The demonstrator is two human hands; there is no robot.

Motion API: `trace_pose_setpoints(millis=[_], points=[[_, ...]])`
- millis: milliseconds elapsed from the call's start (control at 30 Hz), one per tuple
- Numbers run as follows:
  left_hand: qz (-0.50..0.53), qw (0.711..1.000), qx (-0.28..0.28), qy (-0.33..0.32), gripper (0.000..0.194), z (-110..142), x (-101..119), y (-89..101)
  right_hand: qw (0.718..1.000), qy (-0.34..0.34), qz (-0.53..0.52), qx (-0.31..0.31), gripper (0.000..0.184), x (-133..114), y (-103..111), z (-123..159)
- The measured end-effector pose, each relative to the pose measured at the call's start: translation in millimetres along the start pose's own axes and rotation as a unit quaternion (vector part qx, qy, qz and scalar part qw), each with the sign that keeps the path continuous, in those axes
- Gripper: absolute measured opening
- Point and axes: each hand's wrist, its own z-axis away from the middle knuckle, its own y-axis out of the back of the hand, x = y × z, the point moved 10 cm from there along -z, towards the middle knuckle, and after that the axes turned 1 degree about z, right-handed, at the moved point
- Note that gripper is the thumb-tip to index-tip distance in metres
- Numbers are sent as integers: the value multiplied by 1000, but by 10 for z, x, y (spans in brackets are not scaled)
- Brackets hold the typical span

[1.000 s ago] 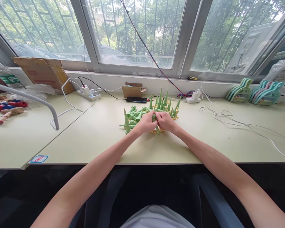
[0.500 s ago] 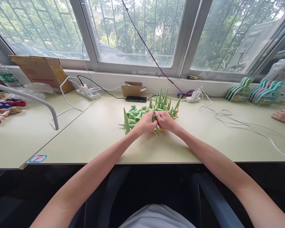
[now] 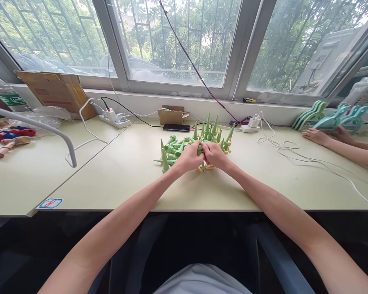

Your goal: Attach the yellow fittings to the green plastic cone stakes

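Here's the pale grey garment point(image 3: 202, 281), soft cloth rounding over with faint folds! Left of that garment, a bare left forearm point(image 3: 135, 206) carries one tiny dark spot point(image 3: 162, 182); right of it, a bare right forearm point(image 3: 272, 200). Beyond the garment, bare left hand point(image 3: 188, 159), bare right hand point(image 3: 215, 156)!

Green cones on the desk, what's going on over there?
The person's left hand and right hand meet, both closed around a green cone. More green cones lie or stand about them, with small yellow pieces among them. Off to the right, a co-worker's hands are at the teal plastic panels.
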Motion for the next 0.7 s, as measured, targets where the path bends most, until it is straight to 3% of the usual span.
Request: trace_pose_setpoints(millis=[700], points=[[26, 999, -16, 16, 20, -13, -34, -27, 1000, -4, 20, 22, 43, -23, 41, 18]])
